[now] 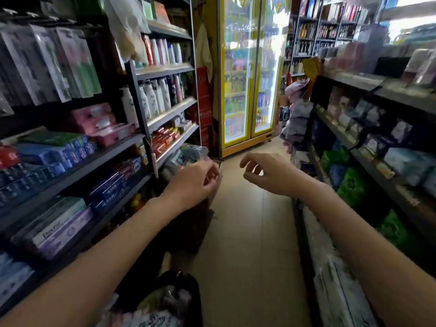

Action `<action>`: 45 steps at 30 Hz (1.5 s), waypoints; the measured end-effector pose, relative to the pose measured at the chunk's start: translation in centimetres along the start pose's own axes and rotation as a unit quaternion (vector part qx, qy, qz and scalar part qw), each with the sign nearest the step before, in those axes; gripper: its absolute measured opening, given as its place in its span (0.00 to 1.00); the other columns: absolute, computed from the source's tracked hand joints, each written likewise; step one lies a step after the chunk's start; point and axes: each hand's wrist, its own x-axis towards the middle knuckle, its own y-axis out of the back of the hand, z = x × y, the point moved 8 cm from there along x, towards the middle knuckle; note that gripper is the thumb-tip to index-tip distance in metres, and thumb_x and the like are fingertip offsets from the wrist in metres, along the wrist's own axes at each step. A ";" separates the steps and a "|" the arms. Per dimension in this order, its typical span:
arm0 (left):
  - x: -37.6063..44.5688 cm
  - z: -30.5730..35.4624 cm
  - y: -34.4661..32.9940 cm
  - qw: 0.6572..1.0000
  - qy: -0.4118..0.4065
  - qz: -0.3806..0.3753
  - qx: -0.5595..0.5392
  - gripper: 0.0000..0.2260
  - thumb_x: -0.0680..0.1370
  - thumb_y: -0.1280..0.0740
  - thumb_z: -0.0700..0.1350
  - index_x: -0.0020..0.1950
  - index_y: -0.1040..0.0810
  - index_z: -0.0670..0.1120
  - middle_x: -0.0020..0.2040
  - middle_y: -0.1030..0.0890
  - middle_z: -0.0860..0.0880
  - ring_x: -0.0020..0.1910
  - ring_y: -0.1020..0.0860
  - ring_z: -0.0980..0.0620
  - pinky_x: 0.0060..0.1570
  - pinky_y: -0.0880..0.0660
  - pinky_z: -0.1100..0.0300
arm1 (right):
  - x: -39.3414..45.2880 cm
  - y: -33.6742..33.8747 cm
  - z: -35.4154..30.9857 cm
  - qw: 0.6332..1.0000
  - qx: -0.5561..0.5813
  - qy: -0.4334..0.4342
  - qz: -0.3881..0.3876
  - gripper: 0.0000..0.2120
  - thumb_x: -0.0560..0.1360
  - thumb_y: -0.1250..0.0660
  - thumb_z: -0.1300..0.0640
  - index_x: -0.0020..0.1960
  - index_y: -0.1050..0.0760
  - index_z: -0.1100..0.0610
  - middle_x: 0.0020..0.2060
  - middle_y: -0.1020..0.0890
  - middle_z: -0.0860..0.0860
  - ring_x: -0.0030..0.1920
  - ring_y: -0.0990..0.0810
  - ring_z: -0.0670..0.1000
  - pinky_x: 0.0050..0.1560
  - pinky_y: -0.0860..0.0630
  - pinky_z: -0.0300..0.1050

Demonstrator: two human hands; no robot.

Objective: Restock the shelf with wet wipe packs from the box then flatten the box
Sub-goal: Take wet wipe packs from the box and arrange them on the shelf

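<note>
My left hand point(195, 182) reaches forward to a grey-green wet wipe pack point(188, 154) at the foot of the left shelving; its fingers curl onto the pack's near edge. Below that hand stands a dark brown cardboard box point(191, 230) on the aisle floor, mostly in shadow, its inside hidden. My right hand point(266, 173) hovers over the aisle at the same height, fingers loosely curled and apart, holding nothing. More pink packs point(99, 123) lie on a left shelf.
Left shelving point(165, 116) carries bottles, toothpaste boxes and small goods. Right shelving point(368, 161) holds tissue and green packs. A yellow glass-door drinks fridge point(247, 74) closes the aisle end. Tan tiled floor point(247, 232) runs between. A dark patterned bag point(169, 300) sits near me.
</note>
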 end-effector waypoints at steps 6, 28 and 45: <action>12.1 -1.6 -12.2 0.992 -0.013 -0.092 0.086 0.10 0.77 0.39 0.45 0.57 0.26 0.45 0.57 0.23 0.44 0.58 0.27 0.45 0.54 0.31 0.55 | 8.3 -6.4 10.3 0.994 -0.053 0.005 -0.100 0.12 0.77 0.39 0.58 0.59 0.27 0.58 0.54 0.22 0.54 0.51 0.25 0.50 0.50 0.30 0.39; 48.1 -33.9 -27.4 0.947 0.209 -0.168 0.176 0.13 0.76 0.40 0.44 0.59 0.27 0.44 0.60 0.28 0.42 0.61 0.29 0.41 0.61 0.34 0.48 | 51.8 -17.9 37.3 0.964 -0.091 -0.022 -0.247 0.13 0.76 0.39 0.59 0.60 0.26 0.60 0.59 0.23 0.57 0.59 0.26 0.56 0.60 0.29 0.47; 59.0 -53.3 -34.1 0.898 0.381 -0.203 0.087 0.15 0.75 0.37 0.49 0.58 0.28 0.45 0.60 0.26 0.44 0.61 0.27 0.44 0.58 0.31 0.51 | 77.1 -36.1 40.6 0.919 -0.065 0.090 -0.378 0.21 0.76 0.36 0.49 0.63 0.28 0.61 0.59 0.22 0.56 0.57 0.24 0.56 0.53 0.28 0.43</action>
